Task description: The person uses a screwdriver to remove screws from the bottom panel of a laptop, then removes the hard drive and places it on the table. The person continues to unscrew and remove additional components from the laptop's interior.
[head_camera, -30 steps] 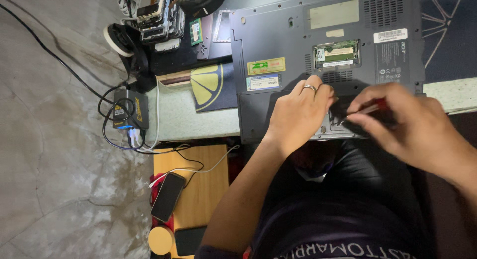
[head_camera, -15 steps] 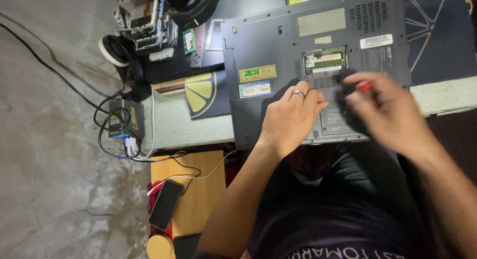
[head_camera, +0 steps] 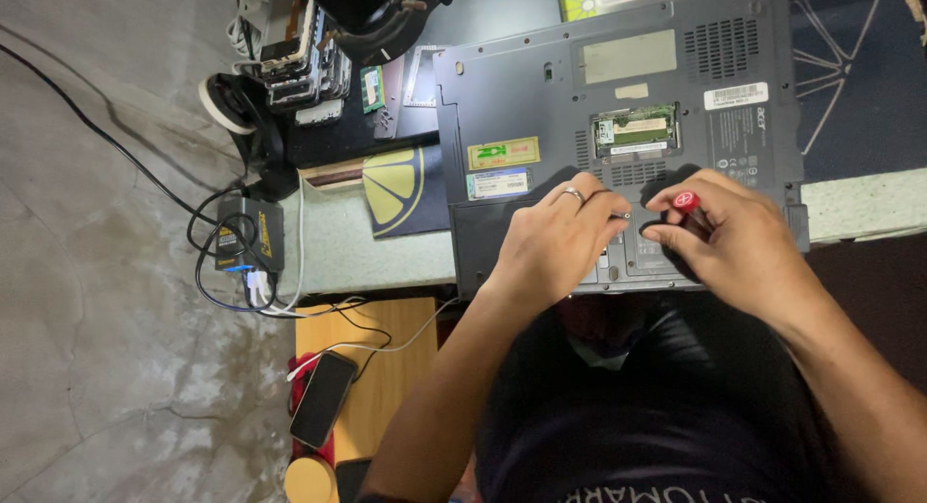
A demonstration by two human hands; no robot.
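Laptop (head_camera: 618, 136) lies belly-up — your right hand (head_camera: 744, 247) has shifted, fingers now clenched round the red-capped screwdriver (head_camera: 688, 211), left hand (head_camera: 560, 242) splayed flat, grasping nothing.

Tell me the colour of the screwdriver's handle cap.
Red, seen in the head view on the screwdriver in the right hand.

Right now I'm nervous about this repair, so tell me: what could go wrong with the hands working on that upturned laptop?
The screwdriver in the right hand sits close to the left hand; a slip could jab its fingers. The open memory slot lies bare just above, so a slip might also scratch it. The laptop overhangs the table edge above the lap, so it could tip, or a loosened screw could drop.
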